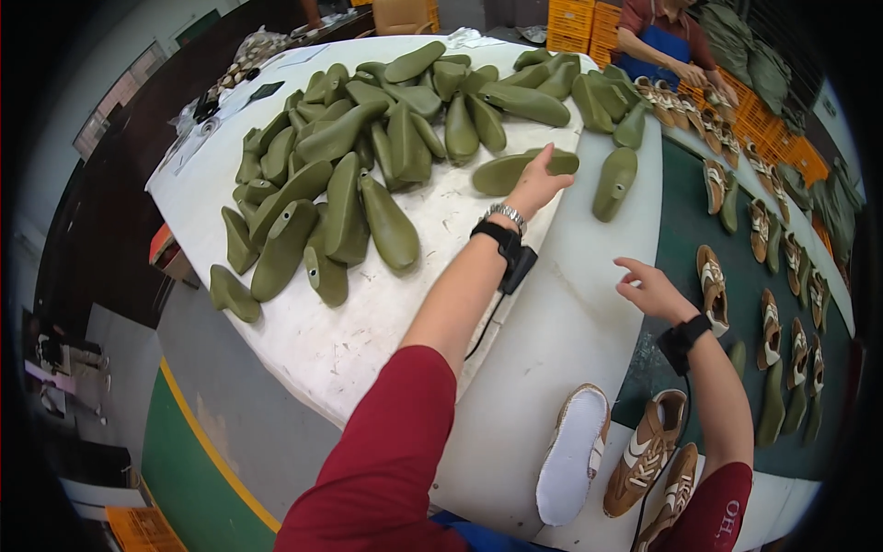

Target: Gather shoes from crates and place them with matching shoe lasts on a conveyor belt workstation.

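Observation:
My left hand [536,187] reaches over a single green shoe last [499,173] near the right edge of the white-covered table, with fingers apart. It overlaps the last's right half; whether it touches is unclear. A second green last [614,184] lies alone to its right on the pale worktop. Over that worktop hovers my right hand [655,293], index finger stretched out and the other fingers loosely bent, holding nothing. Closest to it is a brown-and-white sneaker [712,287] on the dark green surface. Both wrists carry black straps with small devices.
Many green lasts [405,138] are heaped on the white table [441,313]. Near me stand an upturned shoe with a white sole [572,460] and brown sneakers [648,446]. A cable [658,478] crosses them. Rows of shoes line the green belt [681,221]; a co-worker [664,41] handles shoes beyond.

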Action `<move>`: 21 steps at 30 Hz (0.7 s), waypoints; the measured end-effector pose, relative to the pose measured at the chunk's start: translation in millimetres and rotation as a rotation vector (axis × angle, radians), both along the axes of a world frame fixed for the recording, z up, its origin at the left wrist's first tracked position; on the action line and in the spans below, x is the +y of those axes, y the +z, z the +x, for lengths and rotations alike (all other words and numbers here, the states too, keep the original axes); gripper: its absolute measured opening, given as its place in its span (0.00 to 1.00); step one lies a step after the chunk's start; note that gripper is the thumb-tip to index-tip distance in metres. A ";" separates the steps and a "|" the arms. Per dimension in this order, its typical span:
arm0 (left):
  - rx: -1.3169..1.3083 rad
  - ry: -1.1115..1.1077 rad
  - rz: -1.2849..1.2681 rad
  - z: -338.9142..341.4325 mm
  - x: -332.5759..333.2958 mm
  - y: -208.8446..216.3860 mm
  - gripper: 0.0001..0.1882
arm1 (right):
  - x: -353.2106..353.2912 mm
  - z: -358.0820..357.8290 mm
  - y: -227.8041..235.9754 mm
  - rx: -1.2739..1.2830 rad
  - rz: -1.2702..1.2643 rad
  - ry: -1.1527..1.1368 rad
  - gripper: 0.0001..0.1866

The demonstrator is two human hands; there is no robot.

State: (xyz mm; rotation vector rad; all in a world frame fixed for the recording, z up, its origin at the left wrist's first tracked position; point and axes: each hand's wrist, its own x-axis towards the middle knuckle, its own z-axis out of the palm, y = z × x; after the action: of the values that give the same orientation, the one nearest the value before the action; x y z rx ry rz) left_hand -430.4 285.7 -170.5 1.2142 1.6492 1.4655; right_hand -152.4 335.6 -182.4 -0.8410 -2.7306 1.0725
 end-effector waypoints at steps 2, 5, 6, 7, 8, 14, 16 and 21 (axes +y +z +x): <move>0.601 0.219 -0.105 -46.2 -25.4 -5.0 0.41 | -13.0 2.0 17.2 -0.058 -0.085 -0.011 0.23; 1.024 0.706 -0.235 -87.2 -97.6 -16.2 0.39 | -16.6 29.5 27.7 -0.151 -0.026 -0.048 0.21; 0.974 0.793 -0.420 -97.1 -126.4 -24.9 0.40 | -16.7 33.1 23.5 -0.142 -0.027 -0.041 0.21; 0.916 0.816 -0.526 -107.4 -153.6 -38.1 0.42 | -16.1 37.6 16.8 -0.143 -0.008 -0.016 0.20; 0.892 0.808 -0.578 -113.6 -175.0 -50.3 0.44 | -17.3 39.5 10.3 -0.141 0.009 0.013 0.20; 0.688 0.736 -0.369 -63.7 -169.9 -72.7 0.33 | -29.4 45.0 16.7 -0.159 0.061 0.076 0.19; 0.641 0.491 -0.245 -29.7 -165.5 -83.5 0.32 | -33.2 46.8 19.9 -0.150 0.057 0.080 0.19; 0.784 0.122 -0.146 30.5 -82.3 -87.4 0.42 | -41.1 55.7 25.8 -0.171 0.098 0.079 0.18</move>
State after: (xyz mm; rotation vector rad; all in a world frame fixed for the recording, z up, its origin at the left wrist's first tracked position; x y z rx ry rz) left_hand -399.9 203.4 -258.0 1.7557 2.3134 0.9424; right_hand -96.7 294.5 -156.5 -0.8533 -2.9529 0.9102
